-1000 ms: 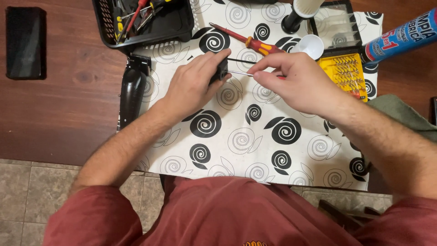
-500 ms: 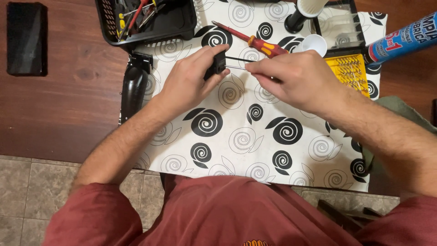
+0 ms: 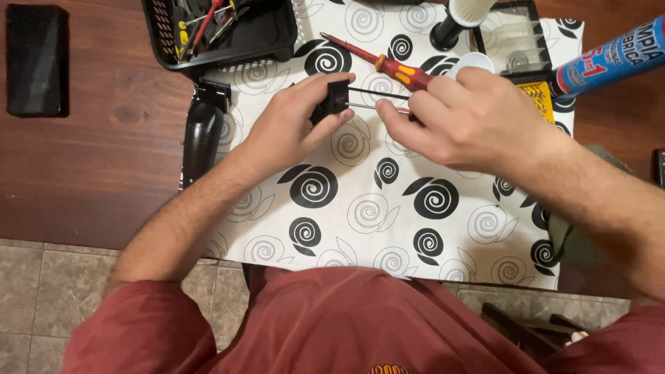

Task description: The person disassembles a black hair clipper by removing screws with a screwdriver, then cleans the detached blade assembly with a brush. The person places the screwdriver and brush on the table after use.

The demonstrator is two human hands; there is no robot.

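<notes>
Left hand [image 3: 294,128] fingers pinched on small black part [image 3: 336,100], held just above patterned cloth [image 3: 374,208] on tabletop. Right hand [image 3: 464,121] fingers closed on thin rods [image 3: 370,99] entering part. Screwdriver [image 3: 388,64] lies just behind.

Your left hand [image 3: 291,128] pinches a small black blocky part [image 3: 334,99], held just above the spiral-patterned cloth. Your right hand [image 3: 464,118], at its 3 o'clock, grips a thin black-and-silver tool [image 3: 374,100] lying level, tip touching the part.
</notes>
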